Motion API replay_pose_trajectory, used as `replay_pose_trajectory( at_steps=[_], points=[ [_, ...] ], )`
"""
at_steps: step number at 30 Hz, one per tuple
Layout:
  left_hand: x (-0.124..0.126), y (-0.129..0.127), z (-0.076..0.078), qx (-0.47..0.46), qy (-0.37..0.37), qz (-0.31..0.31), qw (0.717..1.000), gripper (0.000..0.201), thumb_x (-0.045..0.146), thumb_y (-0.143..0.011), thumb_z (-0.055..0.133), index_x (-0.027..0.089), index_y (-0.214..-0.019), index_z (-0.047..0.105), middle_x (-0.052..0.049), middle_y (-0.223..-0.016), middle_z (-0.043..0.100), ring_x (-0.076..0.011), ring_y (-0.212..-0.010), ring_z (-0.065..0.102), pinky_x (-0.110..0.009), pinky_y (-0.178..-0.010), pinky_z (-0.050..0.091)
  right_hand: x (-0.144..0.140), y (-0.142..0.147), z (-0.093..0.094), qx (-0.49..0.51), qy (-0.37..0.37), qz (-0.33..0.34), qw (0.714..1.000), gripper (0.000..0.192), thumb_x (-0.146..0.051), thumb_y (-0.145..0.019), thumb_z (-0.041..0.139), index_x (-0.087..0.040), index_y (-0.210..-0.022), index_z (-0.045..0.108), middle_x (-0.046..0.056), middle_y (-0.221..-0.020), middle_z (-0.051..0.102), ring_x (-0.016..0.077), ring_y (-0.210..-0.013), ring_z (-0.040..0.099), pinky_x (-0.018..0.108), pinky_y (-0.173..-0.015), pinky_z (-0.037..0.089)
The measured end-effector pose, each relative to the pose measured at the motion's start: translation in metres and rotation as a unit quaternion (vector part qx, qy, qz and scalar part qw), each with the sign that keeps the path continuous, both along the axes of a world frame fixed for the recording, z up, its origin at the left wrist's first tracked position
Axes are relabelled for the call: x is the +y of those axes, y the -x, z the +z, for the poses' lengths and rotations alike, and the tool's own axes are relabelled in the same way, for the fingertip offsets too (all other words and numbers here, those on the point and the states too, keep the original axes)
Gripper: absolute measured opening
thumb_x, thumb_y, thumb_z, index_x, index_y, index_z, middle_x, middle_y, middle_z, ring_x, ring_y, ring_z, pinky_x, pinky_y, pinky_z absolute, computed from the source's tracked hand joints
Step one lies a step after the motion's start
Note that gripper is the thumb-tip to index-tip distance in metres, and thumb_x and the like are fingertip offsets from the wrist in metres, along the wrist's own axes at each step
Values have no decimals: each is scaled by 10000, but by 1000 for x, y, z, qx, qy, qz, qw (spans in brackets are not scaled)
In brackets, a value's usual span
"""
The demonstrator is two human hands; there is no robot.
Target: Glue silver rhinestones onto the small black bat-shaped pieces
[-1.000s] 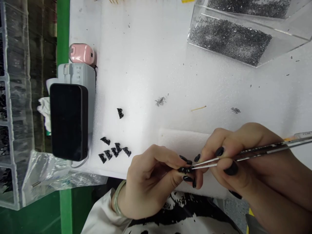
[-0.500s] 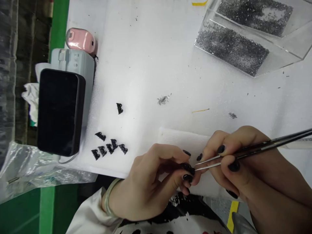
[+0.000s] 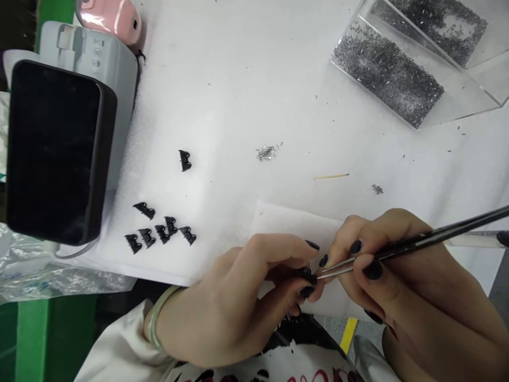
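Where left fingers pinch it, the small part gleams black.

Left hand, right hand: glossy black nails. Left wrist: pale green bangle, off-white sleeve. Black-and-white, red-marked garment front.

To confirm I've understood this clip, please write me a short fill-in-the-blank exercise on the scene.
Slim dark metal tweezers are held in the person's ____ hand.
Small black notched pieces lying on the white foam sheet number ____.
The glossy pink rounded case lies in the picture's upper ____ corner.

Missing words: right; seven; left.
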State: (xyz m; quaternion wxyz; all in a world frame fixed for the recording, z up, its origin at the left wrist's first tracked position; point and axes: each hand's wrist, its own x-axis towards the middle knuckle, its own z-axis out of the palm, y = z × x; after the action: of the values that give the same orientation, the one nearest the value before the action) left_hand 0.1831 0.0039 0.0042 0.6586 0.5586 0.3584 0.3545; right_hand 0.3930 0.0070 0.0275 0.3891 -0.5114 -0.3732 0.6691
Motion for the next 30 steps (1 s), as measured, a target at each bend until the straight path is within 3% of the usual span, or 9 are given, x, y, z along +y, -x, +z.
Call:
replay_pose_trajectory(
  at_steps=[4, 7, 11, 16, 20, 24, 30],
  points=[
    [1, 0, -1, 6, 0, -10, 1000, 621, -33, -940, 605, 340, -1427, 509, -54, -1035, 737, -199, -777, 771, -249, -632, 666, 1, 0, 2, 12, 3, -3, 1000, 80, -306, -1056, 717, -295, -986, 680, -11, -842, 743, 67, -431, 496, 177, -378, 384],
    [3, 1, -4, -5, -11, -12, 1000, 556, -9, -966, 572, 310, -1417, 510, -57, -1030, 730, -185, -766, 763, -241, -623, 661, 5, 2, 7, 5, 25, -4, 1000, 91, -284, -1049, 711, -269, -967, 676, 18, -833, 735, 102, -462, 563, 208, -389, 434],
    [6, 3, -7, -19, -37, -29, 999, 525, -4, -977, 538, 269, -1423, 492, -64, -1043, 733, -170, -803, 761, -221, -653, 667, 13, 8, 11, -48, 28, -5, 998, 311, -529, -946, 811, -251, -994, 681, 69, -846, 711, 212, -606, 684, 310, -461, 564],
    [6, 4, -7, -1, -29, -35, 999, 514, 18, -987, 559, 288, -1418, 484, -61, -1064, 741, -173, -812, 771, -221, -660, 681, 19, 12, 11, -61, 13, 5, 998, 374, -599, -925, 809, -259, -998, 673, 86, -884, 713, 233, -670, 702, 333, -502, 591],
    [5, 5, -4, 6, -22, -32, 999, 536, -5, -972, 574, 287, -1413, 483, -47, -1074, 749, -161, -838, 779, -197, -699, 677, 12, 7, 9, -54, 12, 8, 998, 317, -535, -948, 812, -261, -999, 661, 71, -863, 710, 205, -607, 671, 317, -476, 566],
    [5, 6, -2, 21, -16, -33, 999, 570, -57, -952, 569, 281, -1402, 480, -26, -1084, 754, -131, -866, 785, -169, -766, 666, 0, 0, 6, -9, 5, 8, 1000, 94, -306, -1065, 699, -287, -995, 639, 6, -848, 710, 82, -465, 510, 209, -400, 416],
    [4, 5, -1, 6, -20, -38, 999, 602, -90, -923, 559, 260, -1404, 467, -22, -1053, 757, -121, -846, 773, -161, -757, 662, -2, -4, 4, -7, 10, 22, 1000, 107, -261, -1100, 633, -318, -1010, 633, -26, -881, 721, 59, -449, 418, 199, -399, 357]
  ],
)
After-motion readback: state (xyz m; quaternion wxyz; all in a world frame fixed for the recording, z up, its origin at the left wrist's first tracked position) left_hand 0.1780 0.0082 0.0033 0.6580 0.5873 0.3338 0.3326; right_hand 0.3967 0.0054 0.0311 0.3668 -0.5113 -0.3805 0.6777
